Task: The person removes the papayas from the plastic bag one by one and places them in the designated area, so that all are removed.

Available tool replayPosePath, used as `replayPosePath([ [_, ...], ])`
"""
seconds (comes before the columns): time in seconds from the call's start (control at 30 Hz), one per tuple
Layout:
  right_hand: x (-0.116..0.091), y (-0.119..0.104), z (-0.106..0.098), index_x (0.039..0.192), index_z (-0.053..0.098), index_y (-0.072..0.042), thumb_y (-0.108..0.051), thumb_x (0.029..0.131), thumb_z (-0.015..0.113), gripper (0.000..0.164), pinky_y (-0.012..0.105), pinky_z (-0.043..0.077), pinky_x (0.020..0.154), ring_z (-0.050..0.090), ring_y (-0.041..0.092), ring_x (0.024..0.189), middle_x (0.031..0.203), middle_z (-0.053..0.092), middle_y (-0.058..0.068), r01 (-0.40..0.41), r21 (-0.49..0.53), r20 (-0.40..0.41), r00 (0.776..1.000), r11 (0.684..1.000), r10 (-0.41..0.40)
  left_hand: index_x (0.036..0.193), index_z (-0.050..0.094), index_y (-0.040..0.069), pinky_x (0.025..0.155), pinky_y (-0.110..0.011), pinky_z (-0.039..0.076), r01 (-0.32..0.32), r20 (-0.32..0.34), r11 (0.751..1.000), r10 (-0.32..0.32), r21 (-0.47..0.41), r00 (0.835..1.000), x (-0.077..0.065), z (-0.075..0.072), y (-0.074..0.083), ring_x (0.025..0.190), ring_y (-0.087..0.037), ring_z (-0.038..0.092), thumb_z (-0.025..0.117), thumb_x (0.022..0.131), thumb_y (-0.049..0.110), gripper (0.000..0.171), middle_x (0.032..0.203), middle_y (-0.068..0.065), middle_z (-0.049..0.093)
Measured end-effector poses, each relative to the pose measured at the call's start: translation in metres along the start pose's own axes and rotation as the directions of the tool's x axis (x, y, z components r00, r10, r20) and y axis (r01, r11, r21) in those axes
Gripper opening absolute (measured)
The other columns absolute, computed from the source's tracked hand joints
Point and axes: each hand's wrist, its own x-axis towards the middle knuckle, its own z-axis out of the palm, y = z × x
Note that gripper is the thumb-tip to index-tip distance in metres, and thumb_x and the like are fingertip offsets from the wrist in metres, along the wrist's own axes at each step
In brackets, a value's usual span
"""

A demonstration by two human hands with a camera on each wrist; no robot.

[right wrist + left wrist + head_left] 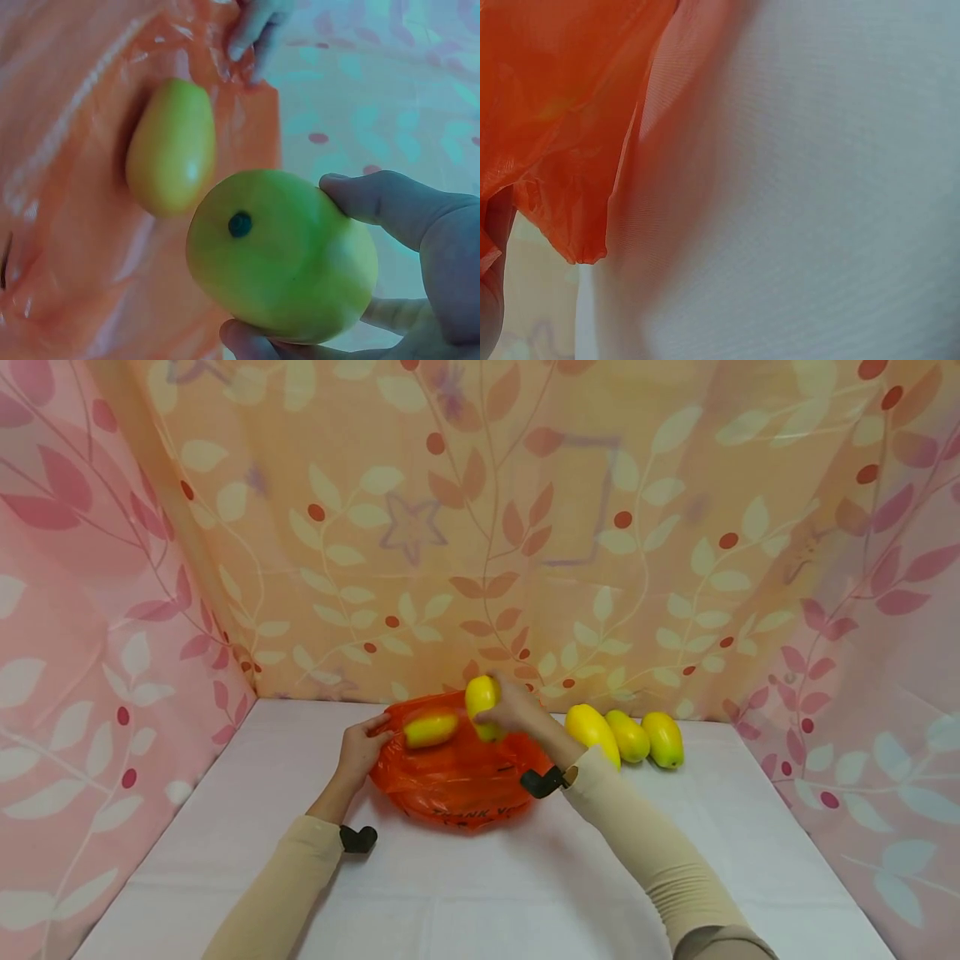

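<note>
An orange-red plastic bag (457, 781) with dark printed lettering lies spread on the white table. One yellow mango (431, 729) rests in its opening, also visible in the right wrist view. My left hand (360, 750) pinches the bag's left edge; in the left wrist view, the plastic (570, 135) hangs at the fingers, most of that hand out of frame. Over the bag's right part, my right hand (519, 706) holds another mango (281, 255) between thumb and fingers. Its green end with a dark stem spot faces the right wrist camera.
Three more mangoes, a larger one (591, 732) and two smaller ones (627, 737), sit side by side right of the bag, near the table's back edge. Floral curtains (480, 527) enclose the white-covered table (465, 893) at the back and both sides.
</note>
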Motion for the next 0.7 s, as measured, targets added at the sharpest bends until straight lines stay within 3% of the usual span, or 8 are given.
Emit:
replayPosePath([
  [0.43, -0.008, 0.003, -0.039, 0.149, 0.031, -0.011, -0.021, 0.079, 0.078, 0.085, 0.043, 0.056, 0.086, 0.057, 0.035, 0.106, 0.126, 0.055, 0.018, 0.018, -0.063, -0.049, 0.999, 0.998, -0.021, 0.135, 0.055, -0.002, 0.117, -0.043, 0.033, -0.001, 0.009, 1.000, 0.001, -0.006, 1.000, 0.001, -0.001, 0.003, 0.142, -0.030, 0.037, 0.061, 0.093, 0.005, 0.043, 0.141, -0.020, 0.052],
  [0.7, -0.013, 0.016, -0.059, 0.150, 0.026, -0.005, -0.019, 0.079, 0.078, 0.089, 0.045, 0.056, 0.090, 0.056, 0.037, 0.110, 0.132, 0.051, 0.022, 0.012, -0.016, -0.053, 0.999, 1.000, -0.013, 0.136, 0.054, -0.003, 0.117, -0.043, 0.032, 0.006, 0.015, 1.000, -0.006, 0.001, 1.000, -0.001, 0.000, 0.003, 0.142, -0.030, 0.037, 0.061, 0.094, 0.005, 0.043, 0.142, -0.020, 0.051],
])
